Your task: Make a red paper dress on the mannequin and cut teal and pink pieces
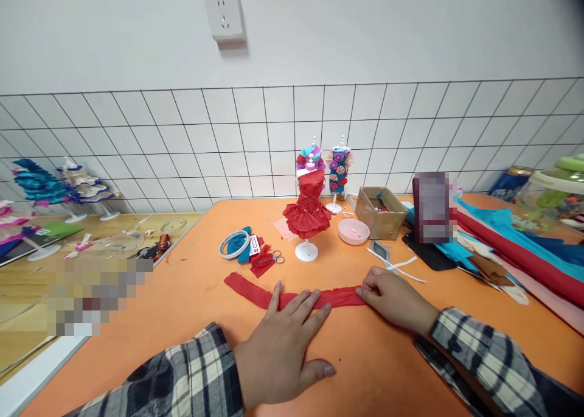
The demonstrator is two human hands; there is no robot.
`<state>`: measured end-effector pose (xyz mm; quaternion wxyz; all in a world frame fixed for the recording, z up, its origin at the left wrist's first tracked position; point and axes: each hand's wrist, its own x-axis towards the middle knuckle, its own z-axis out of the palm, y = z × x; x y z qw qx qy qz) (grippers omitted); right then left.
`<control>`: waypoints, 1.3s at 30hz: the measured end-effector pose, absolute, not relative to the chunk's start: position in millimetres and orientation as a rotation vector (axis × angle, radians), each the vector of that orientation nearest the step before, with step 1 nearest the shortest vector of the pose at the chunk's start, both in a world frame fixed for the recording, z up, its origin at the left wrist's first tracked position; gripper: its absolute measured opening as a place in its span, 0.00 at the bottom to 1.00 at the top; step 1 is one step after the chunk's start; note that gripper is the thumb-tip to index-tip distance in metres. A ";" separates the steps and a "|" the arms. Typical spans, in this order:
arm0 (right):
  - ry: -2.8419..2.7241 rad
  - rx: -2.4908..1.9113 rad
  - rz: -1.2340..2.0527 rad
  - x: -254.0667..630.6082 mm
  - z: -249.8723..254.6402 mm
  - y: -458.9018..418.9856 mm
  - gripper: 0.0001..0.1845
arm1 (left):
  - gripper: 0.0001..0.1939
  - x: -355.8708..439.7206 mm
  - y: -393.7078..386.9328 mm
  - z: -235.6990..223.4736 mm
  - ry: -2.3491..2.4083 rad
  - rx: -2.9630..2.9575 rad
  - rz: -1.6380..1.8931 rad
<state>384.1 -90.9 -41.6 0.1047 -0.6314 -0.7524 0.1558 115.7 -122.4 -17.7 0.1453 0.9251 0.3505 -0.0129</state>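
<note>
A long strip of red crepe paper (249,288) lies across the orange tabletop in front of me. My left hand (283,344) rests flat on its middle, fingers spread. At the strip's right end, my right hand (392,295) pinches the edge between thumb and fingers. Behind the strip stands a small dress form in a ruffled red dress (308,204) on a round white base. Left of that base lie small scissors (274,257) on red paper scraps (261,268).
A tape roll (234,245) lies at the left, a pink bowl (354,231) and cardboard box (381,213) behind. Coloured paper rolls (515,246) fill the right side. Another decorated dress form (340,170) stands near the tiled wall. A power socket (224,15) hangs above.
</note>
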 end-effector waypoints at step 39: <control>-2.432 -1.316 0.004 399.8 -40.8 -108.7 0.26 | 0.42 117.4 -125.9 -18.8 1.054 2.559 -0.045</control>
